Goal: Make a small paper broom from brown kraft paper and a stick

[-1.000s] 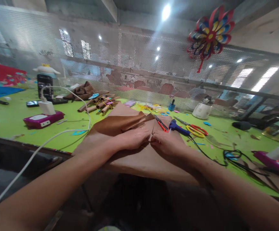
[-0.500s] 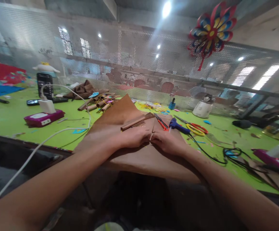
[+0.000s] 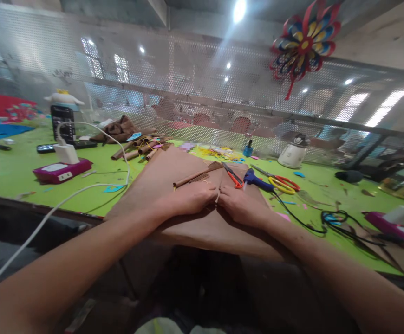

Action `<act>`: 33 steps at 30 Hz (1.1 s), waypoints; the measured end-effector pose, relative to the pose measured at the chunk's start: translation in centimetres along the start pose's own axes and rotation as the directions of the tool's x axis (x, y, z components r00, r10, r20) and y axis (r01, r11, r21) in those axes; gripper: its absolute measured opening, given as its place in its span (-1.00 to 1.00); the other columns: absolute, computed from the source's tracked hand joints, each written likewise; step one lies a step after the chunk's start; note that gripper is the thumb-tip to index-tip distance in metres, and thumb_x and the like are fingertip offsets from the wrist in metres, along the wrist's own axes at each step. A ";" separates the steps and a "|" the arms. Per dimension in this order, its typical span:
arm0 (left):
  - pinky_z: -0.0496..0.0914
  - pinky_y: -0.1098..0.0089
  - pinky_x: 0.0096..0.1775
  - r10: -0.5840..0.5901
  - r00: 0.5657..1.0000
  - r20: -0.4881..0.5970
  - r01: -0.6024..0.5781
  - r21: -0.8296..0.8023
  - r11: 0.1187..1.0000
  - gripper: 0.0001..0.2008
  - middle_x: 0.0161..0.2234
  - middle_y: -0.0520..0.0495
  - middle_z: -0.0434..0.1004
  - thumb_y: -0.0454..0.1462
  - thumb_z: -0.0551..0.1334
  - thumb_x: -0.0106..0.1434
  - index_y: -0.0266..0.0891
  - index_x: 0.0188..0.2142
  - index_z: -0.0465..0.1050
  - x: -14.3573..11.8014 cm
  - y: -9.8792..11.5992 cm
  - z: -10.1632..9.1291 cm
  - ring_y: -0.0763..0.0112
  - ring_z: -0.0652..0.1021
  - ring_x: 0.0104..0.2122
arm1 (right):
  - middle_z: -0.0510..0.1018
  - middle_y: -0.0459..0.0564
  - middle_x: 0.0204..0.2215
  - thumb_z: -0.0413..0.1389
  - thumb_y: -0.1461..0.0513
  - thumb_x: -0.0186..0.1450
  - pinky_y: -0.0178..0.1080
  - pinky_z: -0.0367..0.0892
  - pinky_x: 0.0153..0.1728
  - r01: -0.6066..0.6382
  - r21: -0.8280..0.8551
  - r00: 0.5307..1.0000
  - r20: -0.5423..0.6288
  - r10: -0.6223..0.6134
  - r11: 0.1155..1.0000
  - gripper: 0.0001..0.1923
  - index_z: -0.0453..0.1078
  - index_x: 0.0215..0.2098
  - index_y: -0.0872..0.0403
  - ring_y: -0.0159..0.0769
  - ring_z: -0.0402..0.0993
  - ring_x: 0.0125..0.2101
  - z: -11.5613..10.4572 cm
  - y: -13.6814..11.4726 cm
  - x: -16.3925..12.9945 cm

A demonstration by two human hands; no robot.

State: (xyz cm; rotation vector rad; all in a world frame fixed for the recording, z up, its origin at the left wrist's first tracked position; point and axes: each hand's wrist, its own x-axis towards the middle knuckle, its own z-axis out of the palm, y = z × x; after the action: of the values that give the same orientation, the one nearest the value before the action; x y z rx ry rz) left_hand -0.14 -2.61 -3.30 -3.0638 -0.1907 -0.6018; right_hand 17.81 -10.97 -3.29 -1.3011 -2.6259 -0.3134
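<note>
1. The brown paper sheet lies flat on the green table, its near edge hanging over the table's front edge.
2. The left hand presses down on the sheet, fingers curled; whether it pinches a fold cannot be told.
3. The right hand rests on the sheet too, fingertips touching the left hand's; its grasp is likewise unclear.
4. A thin paper roll lies on the sheet just beyond the left hand.
5. Red snips, a blue glue gun and yellow scissors lie at the sheet's far right edge.
</note>
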 end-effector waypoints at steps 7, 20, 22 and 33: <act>0.30 0.37 -0.24 -0.021 0.999 0.033 0.017 0.100 0.995 -0.86 -0.35 -0.10 0.43 -0.39 0.06 0.25 -0.30 -0.37 0.38 0.2 0.4 -0.4 0.39 0.40 -0.37 | 0.40 0.13 -0.28 -0.06 0.46 0.22 -0.22 0.26 -0.22 0.017 -0.126 0.999 0.033 -0.013 0.992 -0.79 0.35 -0.24 0.20 -0.22 0.29 -0.28 0.3 0.3 -0.7; 0.30 0.41 -0.29 -0.042 0.993 0.109 0.030 0.113 0.993 -0.82 -0.38 -0.10 0.43 -0.44 0.03 0.24 -0.31 -0.40 0.38 -0.3 0.9 -1.8 0.40 0.41 -0.40 | 0.45 0.24 -0.20 -0.12 0.40 0.33 -0.14 0.26 -0.13 0.032 -0.233 0.997 0.072 -0.016 0.972 -0.76 0.39 -0.22 0.24 -0.15 0.35 -0.18 -0.8 -0.3 -1.6; 0.31 0.41 -0.29 -0.020 0.993 0.118 0.005 0.128 0.992 -0.82 -0.36 -0.12 0.44 -0.44 0.02 0.24 -0.32 -0.38 0.37 -0.4 0.7 -1.7 0.39 0.41 -0.39 | 0.46 0.23 -0.20 -0.11 0.39 0.33 -0.12 0.25 -0.12 0.031 -0.219 0.998 0.062 -0.017 0.975 -0.76 0.39 -0.22 0.23 -0.14 0.36 -0.17 -0.8 -0.1 -1.7; 0.31 0.37 -0.19 -0.010 0.999 0.046 0.005 0.109 0.994 -0.82 -0.32 -0.13 0.45 -0.46 0.02 0.23 -0.31 -0.38 0.38 -1.2 0.7 -0.7 0.40 0.43 -0.35 | 0.45 0.19 -0.31 -0.12 0.41 0.31 -0.16 0.26 -0.21 0.117 -0.355 0.986 0.152 -0.067 0.928 -0.78 0.37 -0.24 0.24 -0.17 0.35 -0.27 -1.5 -0.8 -1.7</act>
State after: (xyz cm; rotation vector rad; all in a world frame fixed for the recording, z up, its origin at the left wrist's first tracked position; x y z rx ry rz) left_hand -1.40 -3.44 -3.08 -2.9750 -0.2278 -0.5031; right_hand 18.25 -13.13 -2.37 -1.3447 -2.8473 -0.7854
